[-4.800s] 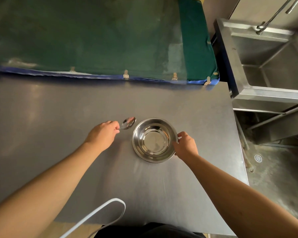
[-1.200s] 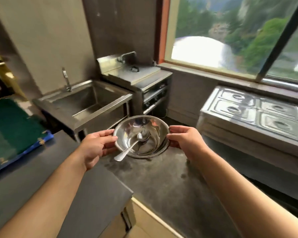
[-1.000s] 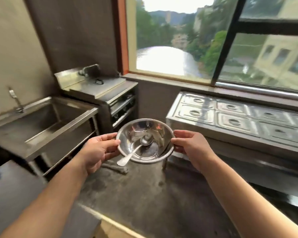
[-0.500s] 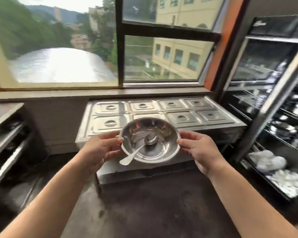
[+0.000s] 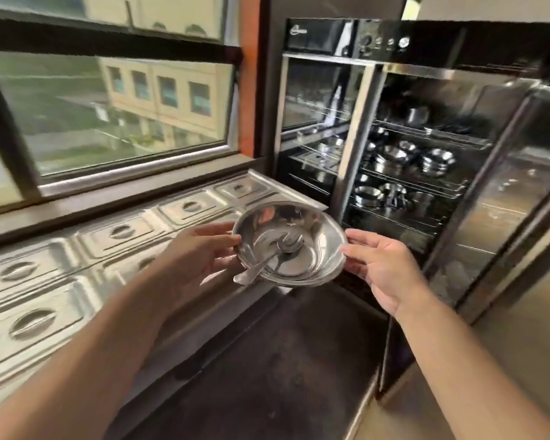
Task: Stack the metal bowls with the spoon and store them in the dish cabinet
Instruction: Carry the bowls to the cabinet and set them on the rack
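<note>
I carry the stacked metal bowls (image 5: 318, 236) at chest height in front of me. A spoon (image 5: 267, 260) lies inside, its head at the bowl's centre and its handle sticking out over the near left rim. My left hand (image 5: 200, 249) grips the left rim and my right hand (image 5: 378, 265) grips the right rim. The dish cabinet (image 5: 426, 147) stands just beyond the bowls to the right, its right side open, with wire shelves holding several metal bowls and cups.
A steel counter with lidded food pans (image 5: 118, 233) runs along the left under a large window (image 5: 108, 100). The cabinet's open door (image 5: 505, 201) stands at the right. Dark floor (image 5: 283, 360) lies below my arms.
I have kept turning right with the bowls held in both hands. The dish cabinet has come from the right edge to straight ahead and closer.
</note>
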Available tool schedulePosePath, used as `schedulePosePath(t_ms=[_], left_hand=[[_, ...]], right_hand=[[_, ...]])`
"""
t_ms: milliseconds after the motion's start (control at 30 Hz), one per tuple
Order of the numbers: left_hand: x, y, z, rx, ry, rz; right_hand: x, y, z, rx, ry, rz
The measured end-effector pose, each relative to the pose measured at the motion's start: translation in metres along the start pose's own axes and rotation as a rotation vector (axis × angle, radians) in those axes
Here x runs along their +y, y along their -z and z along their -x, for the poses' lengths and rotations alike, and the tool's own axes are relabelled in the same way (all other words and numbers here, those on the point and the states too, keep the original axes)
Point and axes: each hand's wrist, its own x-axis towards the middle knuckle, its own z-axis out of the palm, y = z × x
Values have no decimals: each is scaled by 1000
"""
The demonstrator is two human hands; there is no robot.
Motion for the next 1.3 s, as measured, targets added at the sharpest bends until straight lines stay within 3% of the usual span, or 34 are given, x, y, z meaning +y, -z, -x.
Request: schedulePosePath(t_ms=[267, 733, 1100, 1300], left_hand=[[-7, -88, -114, -161, 68, -7], [-35, -246, -351, -298, 118, -51], [-56, -292, -556, -375, 171, -33], [-53, -325, -687, -497, 207, -69]], right_hand=[[-11, 79, -62, 225, 30, -32], [-36, 224, -262, 395, 43, -17], [-18, 262, -426, 530, 17, 22], [-25, 270, -521, 656, 27, -10]])
